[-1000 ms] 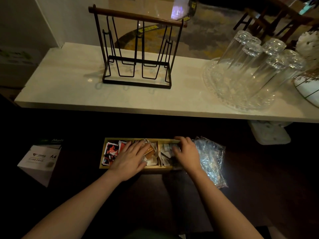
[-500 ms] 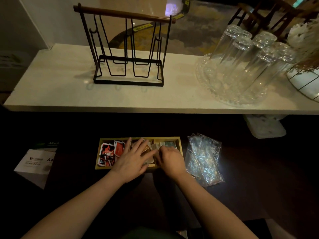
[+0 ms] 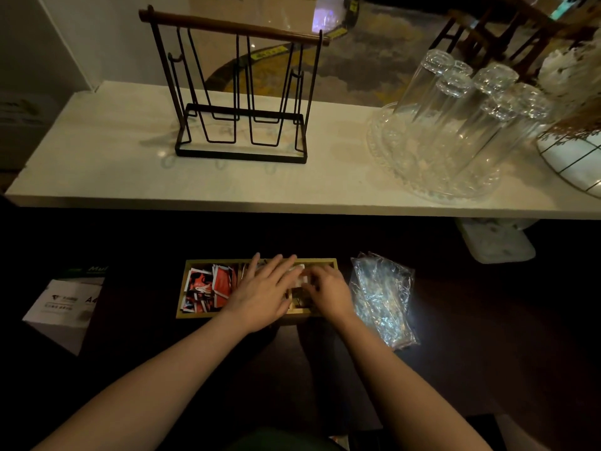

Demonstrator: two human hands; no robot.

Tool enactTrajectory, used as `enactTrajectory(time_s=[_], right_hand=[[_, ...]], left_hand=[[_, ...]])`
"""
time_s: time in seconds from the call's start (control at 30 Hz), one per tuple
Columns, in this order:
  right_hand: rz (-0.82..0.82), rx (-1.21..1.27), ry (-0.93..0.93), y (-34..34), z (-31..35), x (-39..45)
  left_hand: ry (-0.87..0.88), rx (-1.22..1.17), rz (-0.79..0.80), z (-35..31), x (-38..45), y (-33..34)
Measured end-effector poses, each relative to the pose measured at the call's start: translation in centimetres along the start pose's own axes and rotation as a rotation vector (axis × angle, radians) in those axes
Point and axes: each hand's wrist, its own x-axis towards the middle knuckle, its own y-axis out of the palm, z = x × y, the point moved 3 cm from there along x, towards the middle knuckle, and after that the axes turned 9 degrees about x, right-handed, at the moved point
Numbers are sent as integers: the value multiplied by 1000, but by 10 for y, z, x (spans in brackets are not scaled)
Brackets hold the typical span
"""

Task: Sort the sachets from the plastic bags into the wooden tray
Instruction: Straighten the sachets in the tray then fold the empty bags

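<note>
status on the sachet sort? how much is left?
Looks mostly done: red sachets fill the left section of the wooden tray, and the plastic bags lie flat beside it, seemingly empty. In hand: left hand and right hand are arranging pale sachets in the middle. The right section is mostly hidden, so the remainder is unclear.

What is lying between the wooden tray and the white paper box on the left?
Nothing shows there: in the head view, only bare dark surface separates the wooden tray from the white paper box.
</note>
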Motion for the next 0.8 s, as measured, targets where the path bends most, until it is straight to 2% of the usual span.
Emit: enactTrajectory(time_s=[0.1, 0.3, 0.5, 0.63, 0.8], right_hand=[[44, 7, -76, 8, 12, -3], [27, 130, 63, 12, 1, -8], [35, 140, 81, 7, -8, -6], [-57, -5, 120, -2, -16, -6], [-97, -245, -66, -3, -8, -6]], left_hand=[[56, -20, 27, -6, 9, -2], [72, -25, 104, 2, 11, -1], [181, 67, -27, 9, -4, -3], [211, 108, -20, 4, -13, 5], [158, 138, 55, -4, -3, 10]])
